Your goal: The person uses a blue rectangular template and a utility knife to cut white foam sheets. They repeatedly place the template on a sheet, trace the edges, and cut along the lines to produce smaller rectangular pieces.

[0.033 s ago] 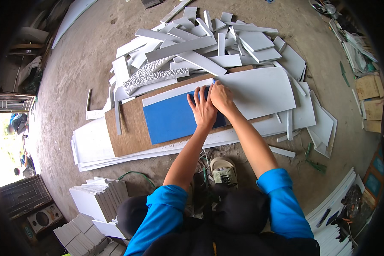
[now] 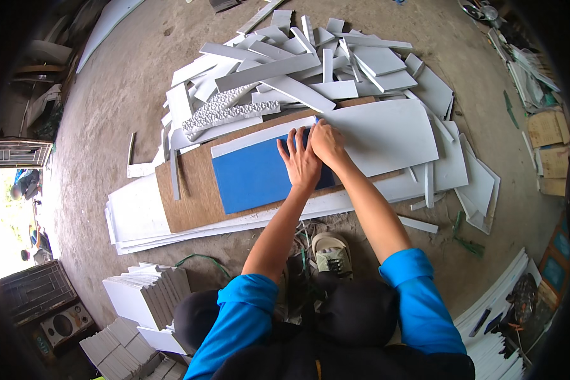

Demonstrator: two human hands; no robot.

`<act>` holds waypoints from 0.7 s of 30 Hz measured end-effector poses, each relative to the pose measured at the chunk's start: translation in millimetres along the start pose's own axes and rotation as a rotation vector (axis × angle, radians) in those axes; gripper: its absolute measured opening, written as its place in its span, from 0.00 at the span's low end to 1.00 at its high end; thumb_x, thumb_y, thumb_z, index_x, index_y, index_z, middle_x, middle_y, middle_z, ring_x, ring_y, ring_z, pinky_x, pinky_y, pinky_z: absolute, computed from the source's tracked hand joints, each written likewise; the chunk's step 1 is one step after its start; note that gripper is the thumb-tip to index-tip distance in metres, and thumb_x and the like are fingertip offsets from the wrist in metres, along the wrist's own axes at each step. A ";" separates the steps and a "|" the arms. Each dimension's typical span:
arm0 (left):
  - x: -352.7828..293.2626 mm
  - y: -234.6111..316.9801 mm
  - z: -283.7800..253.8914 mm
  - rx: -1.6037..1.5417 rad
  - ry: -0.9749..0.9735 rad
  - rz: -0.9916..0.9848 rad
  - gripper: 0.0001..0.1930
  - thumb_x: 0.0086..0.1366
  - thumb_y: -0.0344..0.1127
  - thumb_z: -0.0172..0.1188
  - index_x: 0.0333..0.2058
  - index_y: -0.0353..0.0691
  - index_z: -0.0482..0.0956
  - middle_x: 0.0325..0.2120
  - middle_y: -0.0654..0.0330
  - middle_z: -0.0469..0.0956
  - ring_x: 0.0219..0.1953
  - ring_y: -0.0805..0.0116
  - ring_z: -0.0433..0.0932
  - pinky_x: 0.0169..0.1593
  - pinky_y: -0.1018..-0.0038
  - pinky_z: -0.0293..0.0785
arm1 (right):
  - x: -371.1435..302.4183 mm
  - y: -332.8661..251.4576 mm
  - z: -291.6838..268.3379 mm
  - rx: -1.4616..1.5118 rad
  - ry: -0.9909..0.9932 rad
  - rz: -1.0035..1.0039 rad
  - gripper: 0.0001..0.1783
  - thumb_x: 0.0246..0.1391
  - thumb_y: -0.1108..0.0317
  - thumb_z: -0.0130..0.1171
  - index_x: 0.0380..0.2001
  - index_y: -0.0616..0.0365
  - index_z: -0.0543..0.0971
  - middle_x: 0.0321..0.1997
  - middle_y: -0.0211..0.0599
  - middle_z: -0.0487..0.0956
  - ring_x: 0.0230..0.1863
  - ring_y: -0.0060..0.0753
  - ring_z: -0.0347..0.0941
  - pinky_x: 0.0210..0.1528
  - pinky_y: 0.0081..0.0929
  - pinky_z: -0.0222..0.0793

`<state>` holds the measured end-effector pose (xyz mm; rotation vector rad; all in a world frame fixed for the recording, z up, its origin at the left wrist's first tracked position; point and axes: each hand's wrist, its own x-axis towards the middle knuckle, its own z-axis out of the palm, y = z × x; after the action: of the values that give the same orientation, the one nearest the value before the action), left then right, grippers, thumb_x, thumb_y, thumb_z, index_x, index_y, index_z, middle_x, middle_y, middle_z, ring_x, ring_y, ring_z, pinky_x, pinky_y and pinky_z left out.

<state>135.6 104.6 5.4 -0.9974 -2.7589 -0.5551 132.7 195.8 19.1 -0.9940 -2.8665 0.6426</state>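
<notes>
My left hand [image 2: 303,163] presses down on a flat blue board [image 2: 252,178], its fingers spread across the right part. Beside it, my right hand [image 2: 329,143] is closed in a fist at the board's far right corner; whatever it may hold is hidden under the fingers. The blue board lies on a white sheet, which shows as a strip [image 2: 250,143] along the far edge and as a wide area [image 2: 389,134] to the right. Beneath these is a brown wooden board [image 2: 190,197], resting on stacked long white sheets [image 2: 136,206].
Beyond the boards lies a heap of white offcuts [image 2: 269,73], with textured white foam-like pieces [image 2: 231,113] at its near left. Stacked white blocks [image 2: 147,292] stand at the lower left. White sheets [image 2: 497,316] and a black-handled tool [image 2: 480,322] lie at the lower right.
</notes>
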 end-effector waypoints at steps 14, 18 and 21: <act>-3.1 0.4 -3.5 -0.012 0.038 0.001 0.23 0.58 0.39 0.46 0.54 0.55 0.59 0.50 0.62 0.60 0.56 0.62 0.53 0.59 0.52 0.38 | -166.9 40.5 -18.8 0.005 -0.285 0.068 0.08 0.47 0.74 0.41 0.32 0.66 0.63 0.21 0.55 0.75 0.26 0.55 0.74 0.28 0.43 0.71; 0.5 4.4 -2.8 -0.019 0.026 0.006 0.24 0.57 0.39 0.47 0.55 0.56 0.59 0.51 0.62 0.59 0.57 0.62 0.53 0.59 0.52 0.38 | -156.4 47.0 -30.7 -0.091 -0.287 0.009 0.08 0.46 0.73 0.44 0.31 0.66 0.65 0.20 0.54 0.75 0.25 0.53 0.74 0.26 0.40 0.71; 0.3 -2.0 -7.2 -0.005 0.048 0.000 0.23 0.57 0.39 0.46 0.54 0.54 0.60 0.49 0.61 0.61 0.56 0.61 0.54 0.58 0.51 0.39 | -117.6 25.4 -52.3 -0.009 -0.141 -0.023 0.10 0.51 0.66 0.42 0.30 0.63 0.65 0.19 0.51 0.74 0.24 0.50 0.74 0.24 0.40 0.71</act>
<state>134.2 100.5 11.5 -0.9720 -2.7168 -0.5779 249.8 162.6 68.1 -0.9523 -2.9997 0.7269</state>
